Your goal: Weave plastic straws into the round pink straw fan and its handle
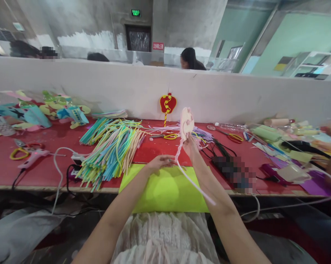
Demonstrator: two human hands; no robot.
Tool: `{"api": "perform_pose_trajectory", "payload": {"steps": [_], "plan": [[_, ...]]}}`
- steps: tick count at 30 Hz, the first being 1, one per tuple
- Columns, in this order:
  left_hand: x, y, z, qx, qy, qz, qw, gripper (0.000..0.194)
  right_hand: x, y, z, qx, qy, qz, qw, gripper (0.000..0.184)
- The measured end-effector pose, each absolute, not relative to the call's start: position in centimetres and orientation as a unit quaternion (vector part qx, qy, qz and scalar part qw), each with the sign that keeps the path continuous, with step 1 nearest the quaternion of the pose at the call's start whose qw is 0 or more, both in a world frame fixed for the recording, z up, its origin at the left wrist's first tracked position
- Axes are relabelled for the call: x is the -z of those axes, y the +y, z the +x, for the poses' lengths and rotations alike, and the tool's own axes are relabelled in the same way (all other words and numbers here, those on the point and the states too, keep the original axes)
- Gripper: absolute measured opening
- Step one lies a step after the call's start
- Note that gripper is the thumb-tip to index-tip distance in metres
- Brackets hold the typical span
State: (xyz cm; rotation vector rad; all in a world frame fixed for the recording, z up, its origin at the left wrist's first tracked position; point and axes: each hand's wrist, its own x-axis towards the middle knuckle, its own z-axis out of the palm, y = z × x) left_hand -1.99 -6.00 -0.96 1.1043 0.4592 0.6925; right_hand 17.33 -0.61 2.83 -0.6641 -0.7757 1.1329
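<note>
My right hand [189, 142] is closed around the base of a pale pink, fan-shaped craft piece [187, 123], held upright above the table. A twisted pink pipe-cleaner stem [179, 149] runs down from it and ends in a loose, straight tail [197, 185] that crosses in front of my right forearm. My left hand [162, 162] is beside the lower end of the twist, its fingertips closed on the stem where the tail bends away. Below my hands, a yellow-green sheet [165, 190] hangs over the table edge. A red and yellow fan-shaped piece [168, 105] stands against the white partition.
On the red table [55, 135], a heap of coloured pipe cleaners [113, 146] lies left, near a pink glue gun [35, 158]. Yellow-handled scissors [170, 136] lie ahead, another pair [235, 137] right. A blurred dark object [228, 168] and cables lie right. People sit beyond the partition [113, 84].
</note>
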Motion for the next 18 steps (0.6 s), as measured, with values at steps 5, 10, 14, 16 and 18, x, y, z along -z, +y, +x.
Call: {"api": "perform_pose_trajectory", "payload": {"steps": [5, 10, 14, 16, 18], "plan": [[-0.1, -6.5, -2.1, -0.302, 0.197, 0.451, 0.817, 0.045, -1.6, -0.7, 15.0, -0.533, -0.352, -0.311, 0.704, 0.019], [-0.3, -6.3, -2.4, -0.327, 0.206, 0.419, 0.822, 0.033, -0.7, -0.7, 13.3, -0.542, -0.341, -0.31, 0.703, 0.023], [0.3, -5.8, -2.6, -0.353, 0.235, 0.401, 0.812, 0.018, -0.2, -0.8, 13.3, -0.555, -0.354, -0.296, 0.692, 0.023], [0.5, -5.6, -2.6, -0.359, 0.241, 0.405, 0.806, 0.017, 0.2, -0.6, 13.5, -0.564, -0.351, -0.312, 0.679, 0.024], [0.7, -5.5, -2.5, -0.367, 0.243, 0.421, 0.793, 0.018, 0.5, -0.4, 13.7, -0.58, -0.333, -0.328, 0.667, 0.024]]}}
